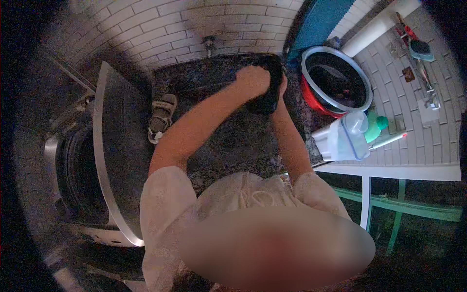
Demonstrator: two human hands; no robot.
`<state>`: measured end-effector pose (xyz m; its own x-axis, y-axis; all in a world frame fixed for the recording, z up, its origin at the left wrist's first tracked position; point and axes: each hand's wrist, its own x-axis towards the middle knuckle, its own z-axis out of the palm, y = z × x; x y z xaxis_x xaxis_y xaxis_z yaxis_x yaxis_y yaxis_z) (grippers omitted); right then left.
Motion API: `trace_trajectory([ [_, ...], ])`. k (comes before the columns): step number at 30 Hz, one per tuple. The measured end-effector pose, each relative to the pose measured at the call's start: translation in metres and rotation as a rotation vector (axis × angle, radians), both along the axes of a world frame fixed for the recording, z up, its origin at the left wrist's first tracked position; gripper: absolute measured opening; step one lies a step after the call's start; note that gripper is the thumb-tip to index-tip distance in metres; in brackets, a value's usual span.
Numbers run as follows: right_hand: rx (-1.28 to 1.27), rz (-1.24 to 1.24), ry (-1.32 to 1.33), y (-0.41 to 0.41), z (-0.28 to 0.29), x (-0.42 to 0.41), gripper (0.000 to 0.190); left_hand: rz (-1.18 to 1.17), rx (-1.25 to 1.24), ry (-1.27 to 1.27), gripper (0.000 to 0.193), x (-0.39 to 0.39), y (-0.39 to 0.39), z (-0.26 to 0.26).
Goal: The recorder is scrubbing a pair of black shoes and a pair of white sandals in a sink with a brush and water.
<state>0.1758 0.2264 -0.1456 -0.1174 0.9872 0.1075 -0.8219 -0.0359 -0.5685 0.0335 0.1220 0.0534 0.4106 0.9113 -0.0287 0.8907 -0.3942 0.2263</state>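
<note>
Over a dark stone sink [226, 135], a black object [274, 96], possibly a shoe, is held upright or tilted. My right hand [283, 87] grips its far right side, with most of the fingers hidden behind it. Against its left side, my left hand [253, 81] is curled like a fist. Whether those fingers hold the object or something small cannot be seen. A strapped sandal [162, 115] lies at the left side of the sink, near my left forearm. The tap [208, 43] sticks out from the tiled wall beyond both hands.
At the right stands a red bucket [310, 96] with a pale rim and dark contents. Nearer are a translucent plastic container [346, 137] and a green bottle [374, 127]. A brush [420, 49] hangs on the right wall. The raised lid [122, 153] of an appliance borders the left.
</note>
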Motion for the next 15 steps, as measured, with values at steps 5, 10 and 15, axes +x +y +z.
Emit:
trace_trajectory([
  [5, 0.063, 0.152, 0.244, -0.027, 0.03, -0.009, 0.058, -0.122, -0.128, -0.029, 0.026, 0.003, 0.004, 0.019],
  [10, 0.143, 0.118, 0.333, -0.011, 0.007, 0.006, 0.058, -0.111, -0.086, -0.131, 0.057, 0.008, -0.003, -0.016],
  [15, 0.161, 0.038, 0.195, -0.025, 0.055, 0.039, 0.052, -0.092, -0.311, -0.036, 0.044, -0.029, -0.074, 0.038],
])
